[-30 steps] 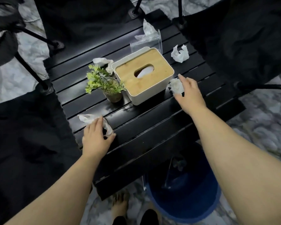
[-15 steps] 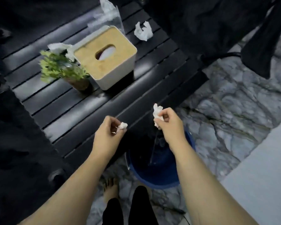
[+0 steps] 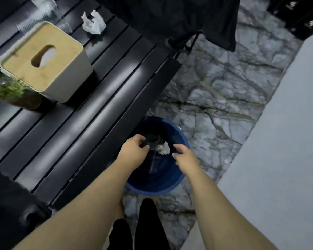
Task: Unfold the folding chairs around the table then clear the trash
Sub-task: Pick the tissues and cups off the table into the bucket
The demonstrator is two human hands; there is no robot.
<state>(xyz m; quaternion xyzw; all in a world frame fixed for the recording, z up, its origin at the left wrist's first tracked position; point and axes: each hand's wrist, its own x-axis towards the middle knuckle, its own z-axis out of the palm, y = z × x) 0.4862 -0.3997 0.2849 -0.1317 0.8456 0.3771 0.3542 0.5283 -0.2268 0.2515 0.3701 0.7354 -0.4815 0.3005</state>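
Tissue (image 3: 163,148) lies in bucket (image 3: 170,186) between the hands (image 3: 134,151) (image 3: 184,156).

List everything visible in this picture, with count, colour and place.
table: one, black, left
tissue box: one, white with wooden lid, on table
plant: one, green, left of box
crumpled tissue: one, white, on table behind box
plastic wrapper: one, clear, table's far end
bin: one, blue, on floor by table
binned tissue: one, white, inside bin
chair: one, black, top
floor: one, grey marble, right
left hand: one, above bin
right hand: one, above bin
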